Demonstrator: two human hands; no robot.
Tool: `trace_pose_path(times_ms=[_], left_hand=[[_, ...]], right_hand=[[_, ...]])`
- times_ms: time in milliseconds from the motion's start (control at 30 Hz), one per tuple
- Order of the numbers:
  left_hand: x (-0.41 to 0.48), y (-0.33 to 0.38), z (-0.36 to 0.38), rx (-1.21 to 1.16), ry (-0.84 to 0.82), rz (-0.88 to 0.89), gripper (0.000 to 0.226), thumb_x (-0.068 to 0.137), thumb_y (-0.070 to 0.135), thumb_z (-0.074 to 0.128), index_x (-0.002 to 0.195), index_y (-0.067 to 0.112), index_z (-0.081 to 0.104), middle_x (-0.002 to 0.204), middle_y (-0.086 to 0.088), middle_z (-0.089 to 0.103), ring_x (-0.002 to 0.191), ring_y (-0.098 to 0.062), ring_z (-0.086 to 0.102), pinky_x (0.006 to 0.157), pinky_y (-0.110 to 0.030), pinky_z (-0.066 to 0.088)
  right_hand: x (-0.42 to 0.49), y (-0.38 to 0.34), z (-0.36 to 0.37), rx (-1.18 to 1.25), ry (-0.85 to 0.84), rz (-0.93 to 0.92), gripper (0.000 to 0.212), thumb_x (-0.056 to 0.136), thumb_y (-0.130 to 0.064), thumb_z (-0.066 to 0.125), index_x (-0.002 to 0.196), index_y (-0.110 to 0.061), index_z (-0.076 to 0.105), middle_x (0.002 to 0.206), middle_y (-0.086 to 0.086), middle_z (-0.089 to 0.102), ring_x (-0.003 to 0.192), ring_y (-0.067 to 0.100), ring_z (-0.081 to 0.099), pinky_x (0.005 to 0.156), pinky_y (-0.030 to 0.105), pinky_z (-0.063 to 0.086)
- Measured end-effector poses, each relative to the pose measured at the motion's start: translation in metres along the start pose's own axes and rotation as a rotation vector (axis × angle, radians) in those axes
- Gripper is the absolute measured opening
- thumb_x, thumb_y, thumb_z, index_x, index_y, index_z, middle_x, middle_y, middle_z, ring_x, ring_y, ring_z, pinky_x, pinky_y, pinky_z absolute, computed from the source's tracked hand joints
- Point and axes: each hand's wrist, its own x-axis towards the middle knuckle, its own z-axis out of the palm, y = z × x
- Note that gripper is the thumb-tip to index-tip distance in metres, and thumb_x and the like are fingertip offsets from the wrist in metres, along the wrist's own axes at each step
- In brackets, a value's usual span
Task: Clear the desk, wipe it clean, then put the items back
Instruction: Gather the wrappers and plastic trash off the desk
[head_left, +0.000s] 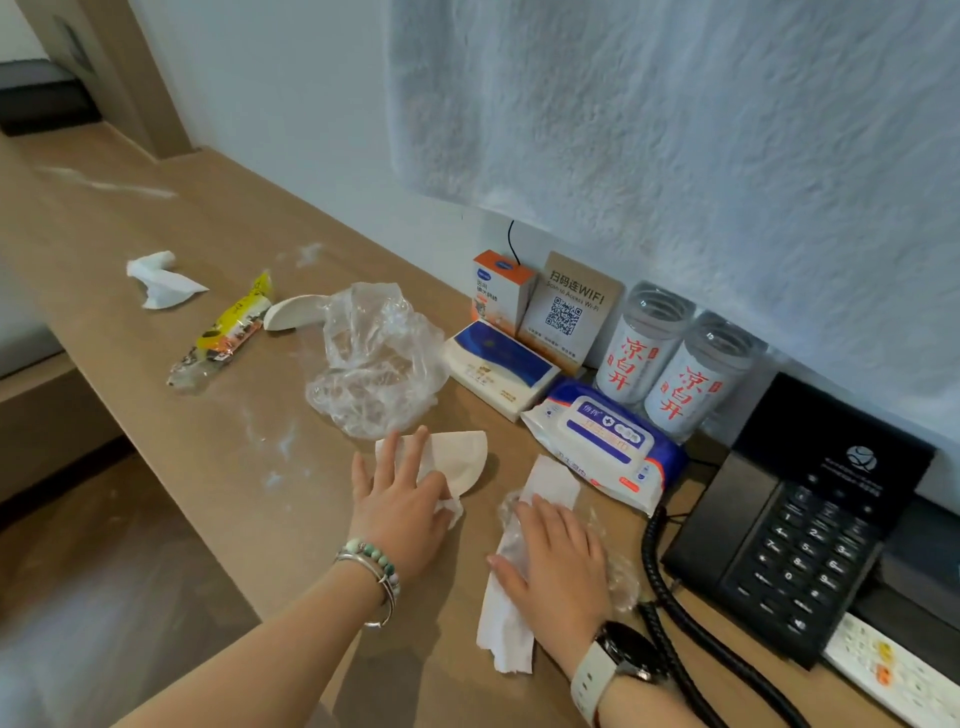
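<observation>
Wooden desk (156, 218) runs upper left to lower right, w/ white smears. Left hand (400, 499), lower centre: fingers straight & spread, pressing a tissue (451, 506) by a beige pad (462, 457). Right hand (556, 556), bottom centre: flat on a paper towel (506, 623), gripping nothing. Plastic bag (374, 358) & snack wrapper (228, 332) mid-frame; phone (795, 519) far right.

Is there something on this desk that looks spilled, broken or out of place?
Yes. White smears streak the desk, like spilled powder. Loose litter lies on it: a crumpled tissue, a yellow snack wrapper and a crumpled plastic bag. Two beige half-discs lie apart, perhaps pieces of one broken thing.
</observation>
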Motion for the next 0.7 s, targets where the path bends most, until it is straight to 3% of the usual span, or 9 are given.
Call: trace_pose_path(times_ms=[67, 100, 167, 200, 300, 367, 433, 533, 700], left_hand=[[0.001, -0.006, 0.003, -0.016, 0.054, 0.049, 0.02, 0.089, 0.04, 0.054, 0.105, 0.029, 0.058, 0.158, -0.004, 0.004, 0.144, -0.033, -0.004, 0.111, -0.057, -0.003], [0.001, -0.009, 0.003, -0.016, 0.096, 0.083, 0.018, 0.081, 0.038, 0.067, 0.095, 0.028, 0.062, 0.153, -0.008, 0.024, 0.142, -0.036, 0.016, 0.11, -0.061, 0.009], [-0.001, -0.017, 0.002, -0.022, 0.109, 0.123, 0.029, 0.053, 0.033, 0.087, 0.07, 0.028, 0.064, 0.121, -0.009, 0.059, 0.111, -0.038, 0.056, 0.094, -0.062, 0.039], [-0.001, -0.021, 0.002, -0.046, 0.133, 0.142, 0.033, 0.046, 0.032, 0.089, 0.065, 0.028, 0.063, 0.108, -0.007, 0.063, 0.096, -0.035, 0.062, 0.088, -0.058, 0.044], [-0.006, -0.027, -0.002, -0.242, 0.156, 0.145, 0.02, 0.068, 0.029, 0.078, 0.082, 0.021, 0.066, 0.112, -0.006, 0.052, 0.094, -0.028, 0.055, 0.092, -0.037, 0.041], [-0.008, -0.032, 0.001, -0.305, 0.121, 0.142, 0.018, 0.085, 0.029, 0.063, 0.098, 0.017, 0.061, 0.117, -0.001, 0.038, 0.089, -0.021, 0.048, 0.078, -0.024, 0.038], [-0.012, -0.037, 0.004, -0.336, 0.095, 0.119, 0.02, 0.089, 0.03, 0.057, 0.102, 0.015, 0.056, 0.114, 0.001, 0.033, 0.08, -0.022, 0.05, 0.067, -0.024, 0.038], [-0.02, -0.044, 0.003, -0.43, 0.093, 0.063, 0.016, 0.09, 0.028, 0.057, 0.101, 0.017, 0.054, 0.112, 0.003, 0.035, 0.079, -0.021, 0.053, 0.065, -0.022, 0.036], [-0.033, -0.062, -0.003, -0.612, 0.052, -0.01, 0.008, 0.089, 0.026, 0.058, 0.09, 0.025, 0.05, 0.102, 0.006, 0.041, 0.086, -0.016, 0.051, 0.065, -0.02, 0.036]], right_hand=[[0.0, 0.001, 0.001, -0.006, 0.083, -0.026, 0.049, 0.073, -0.062, 0.05, 0.106, -0.028, 0.061, 0.102, -0.006, 0.069, 0.092, 0.017, 0.067, 0.072, 0.034, 0.055], [0.001, 0.001, 0.001, 0.0, 0.106, -0.037, 0.049, 0.069, -0.061, 0.063, 0.105, -0.028, 0.062, 0.099, -0.007, 0.068, 0.089, 0.016, 0.066, 0.07, 0.033, 0.055], [0.0, -0.006, 0.001, 0.006, 0.092, -0.006, 0.058, 0.053, -0.054, 0.083, 0.1, -0.025, 0.067, 0.091, -0.006, 0.067, 0.08, 0.016, 0.065, 0.063, 0.031, 0.055], [-0.001, -0.011, 0.0, 0.001, 0.091, 0.023, 0.059, 0.047, -0.05, 0.087, 0.096, -0.023, 0.069, 0.086, -0.005, 0.066, 0.075, 0.016, 0.065, 0.059, 0.03, 0.054], [-0.005, -0.023, 0.001, 0.01, 0.108, 0.082, 0.053, 0.038, -0.04, 0.093, 0.082, -0.022, 0.07, 0.073, -0.004, 0.062, 0.063, 0.016, 0.061, 0.049, 0.028, 0.05], [-0.008, -0.026, 0.003, 0.012, 0.123, 0.104, 0.045, 0.039, -0.033, 0.094, 0.074, -0.021, 0.068, 0.068, -0.002, 0.058, 0.058, 0.018, 0.058, 0.047, 0.029, 0.047], [-0.013, -0.031, -0.001, 0.038, 0.095, 0.138, 0.032, 0.061, -0.029, 0.086, 0.083, -0.017, 0.066, 0.077, 0.003, 0.06, 0.072, 0.024, 0.06, 0.058, 0.035, 0.049], [-0.015, -0.032, -0.009, 0.131, 0.008, 0.226, 0.024, 0.096, -0.035, 0.047, 0.112, -0.018, 0.054, 0.109, 0.002, 0.054, 0.107, 0.023, 0.05, 0.082, 0.031, 0.039], [-0.02, -0.045, -0.018, 0.518, 0.074, 0.466, 0.022, 0.092, -0.037, 0.055, 0.082, -0.023, 0.042, 0.078, -0.008, 0.047, 0.081, 0.017, 0.052, 0.06, 0.028, 0.034]])
